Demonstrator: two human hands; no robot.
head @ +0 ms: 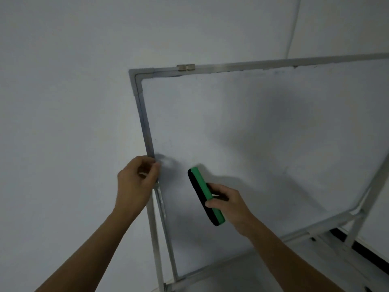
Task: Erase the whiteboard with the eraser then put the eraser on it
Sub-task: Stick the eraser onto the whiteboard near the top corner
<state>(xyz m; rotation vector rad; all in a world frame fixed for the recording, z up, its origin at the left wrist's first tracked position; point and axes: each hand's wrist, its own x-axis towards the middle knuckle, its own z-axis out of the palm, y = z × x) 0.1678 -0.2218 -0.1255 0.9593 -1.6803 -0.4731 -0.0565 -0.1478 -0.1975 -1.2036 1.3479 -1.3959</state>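
- The large white whiteboard with a grey metal frame [263, 144] leans on a grey metal stand [156, 239] in front of a pale wall [63, 81]. A thin white cable [293, 28] runs down the wall above the board's top edge.
- The left hand [134, 186] sits at the board's left edge, about halfway down. Its fingers [154, 167] are clenched around the frame there. This looks like a bracing grip, meant to keep the board from rocking or sliding on the stand while it is wiped.
- The right hand [228, 204] holds the long bar-shaped eraser with a green plastic back and black felt pad [205, 196]. Its fingers wrap over the green back near the lower end, with the thumb on the near side.
- The eraser lies over the lower left part of the board face, near the left edge but apart from the left hand. Whether the felt presses the surface or hovers just off it, I cannot tell.
- Its long axis runs steeply, the upper end tilted toward the board's top left corner and the lower end toward the bottom edge. The black felt faces left and toward the board, which suits a sideways sweep.
- The face looks mostly clean. Faint grey smudges remain near the left edge and along the top edge, so erasing seems nearly done, and the eraser is not yet set down.
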